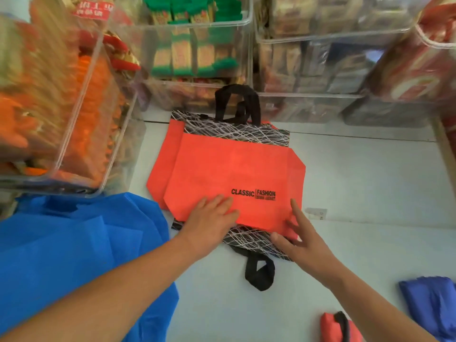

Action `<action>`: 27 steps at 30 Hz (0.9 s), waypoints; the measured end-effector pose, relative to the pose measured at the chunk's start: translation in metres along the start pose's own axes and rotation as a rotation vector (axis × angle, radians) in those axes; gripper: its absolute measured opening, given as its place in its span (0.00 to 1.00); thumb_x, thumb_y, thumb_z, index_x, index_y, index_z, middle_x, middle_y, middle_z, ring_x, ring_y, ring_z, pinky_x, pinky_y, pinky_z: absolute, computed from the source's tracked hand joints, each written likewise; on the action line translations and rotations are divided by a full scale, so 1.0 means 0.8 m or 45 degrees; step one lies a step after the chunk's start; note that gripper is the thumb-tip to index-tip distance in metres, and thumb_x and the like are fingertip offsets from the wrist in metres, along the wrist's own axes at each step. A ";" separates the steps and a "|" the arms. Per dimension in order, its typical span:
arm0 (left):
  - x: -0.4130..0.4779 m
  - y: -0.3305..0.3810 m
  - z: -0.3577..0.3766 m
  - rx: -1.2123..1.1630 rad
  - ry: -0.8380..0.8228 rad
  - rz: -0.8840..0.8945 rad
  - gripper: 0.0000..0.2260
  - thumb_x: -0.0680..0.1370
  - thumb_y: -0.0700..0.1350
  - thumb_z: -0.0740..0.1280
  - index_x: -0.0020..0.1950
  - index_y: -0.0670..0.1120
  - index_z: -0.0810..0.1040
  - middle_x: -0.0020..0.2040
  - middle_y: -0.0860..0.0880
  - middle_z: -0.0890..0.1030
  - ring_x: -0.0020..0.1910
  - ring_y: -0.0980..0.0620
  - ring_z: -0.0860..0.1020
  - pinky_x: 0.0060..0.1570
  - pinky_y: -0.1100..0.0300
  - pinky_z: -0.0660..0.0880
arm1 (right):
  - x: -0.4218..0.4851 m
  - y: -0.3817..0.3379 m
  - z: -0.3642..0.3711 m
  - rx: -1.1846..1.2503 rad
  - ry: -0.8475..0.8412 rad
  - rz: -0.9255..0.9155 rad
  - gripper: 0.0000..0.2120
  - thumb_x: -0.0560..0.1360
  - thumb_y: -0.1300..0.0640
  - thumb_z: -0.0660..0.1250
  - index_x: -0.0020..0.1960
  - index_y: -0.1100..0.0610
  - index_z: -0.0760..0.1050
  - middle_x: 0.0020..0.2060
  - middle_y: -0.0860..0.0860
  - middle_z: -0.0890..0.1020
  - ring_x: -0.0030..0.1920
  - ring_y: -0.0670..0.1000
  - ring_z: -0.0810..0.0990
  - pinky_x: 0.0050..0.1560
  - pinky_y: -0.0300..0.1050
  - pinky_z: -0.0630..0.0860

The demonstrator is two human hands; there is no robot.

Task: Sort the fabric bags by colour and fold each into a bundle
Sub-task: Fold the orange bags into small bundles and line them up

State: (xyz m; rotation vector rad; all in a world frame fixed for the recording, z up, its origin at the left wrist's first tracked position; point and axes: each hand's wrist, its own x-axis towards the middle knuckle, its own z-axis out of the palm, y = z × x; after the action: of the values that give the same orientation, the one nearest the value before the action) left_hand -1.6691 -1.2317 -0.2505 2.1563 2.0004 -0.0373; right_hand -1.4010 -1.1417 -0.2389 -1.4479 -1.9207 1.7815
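Observation:
Orange-red fabric bags (222, 166) with black scribble-patterned tops and black handles lie stacked flat in the middle of the pale table (357, 183). One handle (238, 104) points away from me, another (260, 272) toward me. My left hand (209, 220) presses flat on the near edge of the top bag. My right hand (299, 239) touches the bag's near right corner with spread fingers. Loose blue bags (74, 248) are heaped at the left. At the lower right lie a folded blue bundle (431, 302) and a folded orange-red bundle (338, 328).
Clear plastic bins of packaged goods wall the table: one with orange packs (61, 107) at the left, others (197, 53) along the back and one at the right (419, 58). A small white label (317, 213) lies right of the bags.

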 end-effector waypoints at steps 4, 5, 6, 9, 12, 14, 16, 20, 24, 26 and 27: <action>0.016 0.080 -0.013 -0.227 0.104 0.023 0.13 0.79 0.53 0.60 0.54 0.53 0.83 0.56 0.49 0.85 0.57 0.44 0.84 0.50 0.47 0.82 | 0.007 0.001 -0.031 -0.966 0.260 -0.631 0.43 0.68 0.34 0.77 0.79 0.41 0.65 0.80 0.52 0.64 0.80 0.56 0.62 0.74 0.60 0.66; 0.019 0.098 -0.012 -0.296 0.123 0.036 0.11 0.80 0.52 0.60 0.54 0.53 0.82 0.55 0.50 0.84 0.55 0.44 0.83 0.50 0.48 0.82 | 0.007 0.006 -0.039 -1.068 0.260 -0.732 0.35 0.69 0.36 0.75 0.74 0.43 0.73 0.77 0.52 0.70 0.78 0.57 0.67 0.72 0.64 0.70; 0.020 0.114 -0.013 -0.368 0.111 0.040 0.11 0.81 0.53 0.60 0.55 0.52 0.81 0.53 0.50 0.84 0.54 0.44 0.83 0.49 0.49 0.81 | 0.006 0.013 -0.045 -1.098 0.248 -0.802 0.26 0.72 0.38 0.72 0.68 0.45 0.79 0.73 0.52 0.76 0.74 0.57 0.72 0.68 0.65 0.74; 0.014 0.133 -0.025 -0.443 -0.048 0.041 0.19 0.80 0.62 0.58 0.55 0.51 0.81 0.53 0.50 0.82 0.54 0.46 0.80 0.50 0.48 0.79 | 0.000 0.035 -0.077 -0.933 0.109 -0.837 0.12 0.79 0.43 0.67 0.55 0.47 0.85 0.67 0.53 0.81 0.65 0.58 0.81 0.61 0.58 0.80; -0.024 0.108 -0.032 -0.395 -0.171 0.073 0.23 0.74 0.65 0.62 0.58 0.52 0.81 0.60 0.51 0.82 0.62 0.47 0.78 0.59 0.50 0.78 | -0.010 0.039 -0.111 -0.699 -0.086 -0.621 0.18 0.79 0.37 0.64 0.49 0.48 0.85 0.75 0.51 0.73 0.70 0.48 0.76 0.65 0.39 0.74; -0.048 0.084 -0.036 -0.542 -0.138 0.018 0.14 0.76 0.56 0.65 0.57 0.53 0.81 0.59 0.53 0.83 0.61 0.51 0.79 0.59 0.53 0.78 | -0.014 0.035 -0.134 -0.634 -0.204 -0.415 0.18 0.76 0.35 0.66 0.45 0.49 0.83 0.78 0.43 0.65 0.73 0.36 0.70 0.64 0.30 0.69; -0.061 0.071 -0.052 -0.935 -0.101 -0.224 0.07 0.81 0.46 0.67 0.58 0.54 0.82 0.55 0.58 0.84 0.57 0.58 0.80 0.59 0.58 0.77 | -0.020 0.027 -0.155 -0.516 -0.213 -0.192 0.18 0.72 0.35 0.70 0.48 0.49 0.84 0.76 0.34 0.64 0.71 0.30 0.68 0.70 0.33 0.65; -0.058 0.068 -0.075 -1.387 -0.017 -0.513 0.09 0.84 0.42 0.64 0.61 0.50 0.83 0.55 0.57 0.86 0.54 0.61 0.82 0.55 0.69 0.74 | -0.029 0.012 -0.181 -0.179 -0.269 0.058 0.24 0.69 0.37 0.75 0.57 0.51 0.85 0.68 0.32 0.75 0.65 0.32 0.75 0.71 0.42 0.70; -0.044 0.069 -0.056 -1.298 0.110 -0.664 0.09 0.85 0.51 0.63 0.57 0.50 0.81 0.49 0.53 0.86 0.50 0.55 0.83 0.53 0.61 0.78 | -0.024 0.012 -0.173 -0.212 -0.172 0.077 0.20 0.75 0.35 0.71 0.45 0.53 0.81 0.41 0.39 0.81 0.42 0.43 0.79 0.49 0.44 0.74; -0.033 0.063 -0.040 -1.044 0.151 -0.763 0.13 0.84 0.58 0.61 0.55 0.51 0.79 0.45 0.53 0.84 0.47 0.52 0.82 0.52 0.51 0.79 | -0.006 0.010 -0.157 -0.364 0.002 0.051 0.21 0.80 0.40 0.66 0.39 0.56 0.70 0.32 0.46 0.70 0.33 0.48 0.69 0.37 0.45 0.65; -0.024 0.058 -0.036 -0.941 0.181 -0.801 0.13 0.84 0.58 0.61 0.55 0.51 0.78 0.44 0.53 0.83 0.46 0.50 0.81 0.50 0.50 0.78 | 0.006 0.009 -0.150 -0.443 0.097 0.046 0.21 0.81 0.42 0.65 0.38 0.56 0.67 0.32 0.48 0.69 0.33 0.49 0.67 0.35 0.45 0.62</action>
State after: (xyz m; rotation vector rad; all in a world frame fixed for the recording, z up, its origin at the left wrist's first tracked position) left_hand -1.6282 -1.2487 -0.2136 1.0752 2.2026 0.6606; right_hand -1.3200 -1.0569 -0.2130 -1.6352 -2.2602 1.4314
